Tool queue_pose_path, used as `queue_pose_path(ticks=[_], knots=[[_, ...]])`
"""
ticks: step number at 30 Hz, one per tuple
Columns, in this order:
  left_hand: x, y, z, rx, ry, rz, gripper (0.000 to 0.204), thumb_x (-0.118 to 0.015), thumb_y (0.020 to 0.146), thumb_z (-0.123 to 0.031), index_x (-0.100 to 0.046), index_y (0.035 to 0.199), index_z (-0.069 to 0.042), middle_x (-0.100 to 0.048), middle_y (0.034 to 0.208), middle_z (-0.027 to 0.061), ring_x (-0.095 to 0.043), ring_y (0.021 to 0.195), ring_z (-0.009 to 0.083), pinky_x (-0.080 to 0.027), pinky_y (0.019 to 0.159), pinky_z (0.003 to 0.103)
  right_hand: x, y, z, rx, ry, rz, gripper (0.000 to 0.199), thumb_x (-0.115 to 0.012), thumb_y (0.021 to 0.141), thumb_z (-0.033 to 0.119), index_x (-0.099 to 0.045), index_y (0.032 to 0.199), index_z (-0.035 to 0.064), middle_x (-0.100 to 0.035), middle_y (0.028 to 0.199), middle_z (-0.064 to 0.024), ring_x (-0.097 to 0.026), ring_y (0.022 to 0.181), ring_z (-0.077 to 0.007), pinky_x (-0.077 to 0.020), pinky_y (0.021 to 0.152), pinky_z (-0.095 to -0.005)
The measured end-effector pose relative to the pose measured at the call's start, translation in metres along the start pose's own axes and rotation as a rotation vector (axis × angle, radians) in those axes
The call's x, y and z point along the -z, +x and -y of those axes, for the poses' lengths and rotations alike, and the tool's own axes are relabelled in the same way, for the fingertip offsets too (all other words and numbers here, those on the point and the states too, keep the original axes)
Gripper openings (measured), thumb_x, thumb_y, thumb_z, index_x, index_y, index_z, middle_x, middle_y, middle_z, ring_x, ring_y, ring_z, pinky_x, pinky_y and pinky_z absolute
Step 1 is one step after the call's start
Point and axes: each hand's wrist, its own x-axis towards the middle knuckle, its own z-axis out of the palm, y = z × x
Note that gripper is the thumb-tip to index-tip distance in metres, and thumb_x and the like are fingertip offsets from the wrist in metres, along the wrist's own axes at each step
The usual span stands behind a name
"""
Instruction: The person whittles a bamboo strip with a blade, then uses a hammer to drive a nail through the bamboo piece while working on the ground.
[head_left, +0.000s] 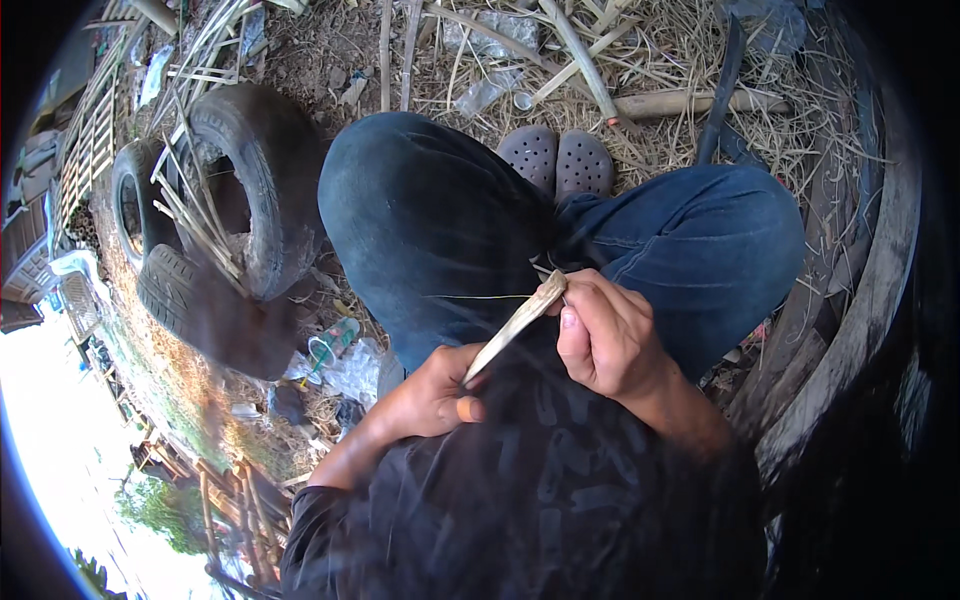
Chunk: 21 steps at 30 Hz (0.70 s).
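A pale, tapered piece of split wood or bamboo (515, 328) slants across my lap between my hands. My left hand (440, 392) is closed around its lower, narrow end, and an orange patch or wrap shows at one fingertip. At the thicker upper end, my right hand (610, 335) is closed, thumb bent over curled fingers, gripping the piece. A thin yellowish strand (475, 296) sticks out leftward from near that end. Whether a blade is hidden in either hand, I cannot tell. My knees in blue jeans (420, 220) spread on both sides.
Worn tyres (265, 190) lie at the left with split strips across them. Grey clogs (583, 163) are beyond my lap. Straw, bamboo sticks (690, 103) and plastic scraps (350, 370) litter the ground. A weathered log (850, 330) curves along my right.
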Motion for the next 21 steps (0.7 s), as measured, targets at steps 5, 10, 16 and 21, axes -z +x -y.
queue_pose_path(ticks=[5, 10, 16, 21], knots=[[-0.002, -0.001, 0.009, 0.070, -0.011, 0.027, 0.091, -0.062, 0.069, -0.076, -0.055, 0.108, 0.007, -0.047, 0.075, -0.0016, -0.043, 0.071, 0.0091, -0.038, 0.060, 0.028, 0.006, -0.006, -0.011, 0.074, -0.109, 0.052, 0.008, -0.057, 0.075, -0.001, -0.050, 0.080, -0.0020, -0.053, 0.071, -0.0134, -0.058, 0.059, -0.0270, -0.0500, 0.052, -0.0341], [-0.003, 0.000, 0.009, 0.114, -0.088, 0.029, 0.086, -0.062, 0.069, -0.076, -0.055, 0.097, 0.005, -0.044, 0.073, -0.0025, -0.040, 0.070, 0.0086, -0.036, 0.058, 0.027, 0.008, -0.009, -0.024, 0.075, -0.083, 0.129, 0.009, -0.058, 0.074, -0.002, -0.050, 0.078, -0.0008, -0.051, 0.068, -0.0110, -0.057, 0.056, -0.0258, -0.0480, 0.049, -0.0344], [-0.002, 0.004, 0.015, 0.095, -0.065, 0.026, 0.073, -0.067, 0.072, -0.069, -0.052, 0.086, 0.001, -0.044, 0.071, -0.0026, -0.040, 0.069, 0.0081, -0.036, 0.057, 0.028, 0.003, -0.015, -0.030, 0.028, 0.003, 0.117, 0.008, -0.058, 0.078, -0.001, -0.050, 0.078, -0.0010, -0.052, 0.067, -0.0118, -0.057, 0.056, -0.0278, -0.0470, 0.050, -0.0364], [-0.010, 0.013, -0.005, 0.070, 0.289, -0.156, 0.057, -0.071, 0.077, -0.053, -0.049, 0.083, -0.001, -0.036, 0.060, 0.0003, -0.034, 0.059, 0.0096, -0.032, 0.050, 0.030, 0.000, -0.006, -0.006, -0.150, -0.045, -0.006, 0.006, -0.055, 0.084, 0.004, -0.052, 0.083, -0.0009, -0.055, 0.073, -0.0133, -0.058, 0.060, -0.0309, -0.0482, 0.056, -0.0383]])
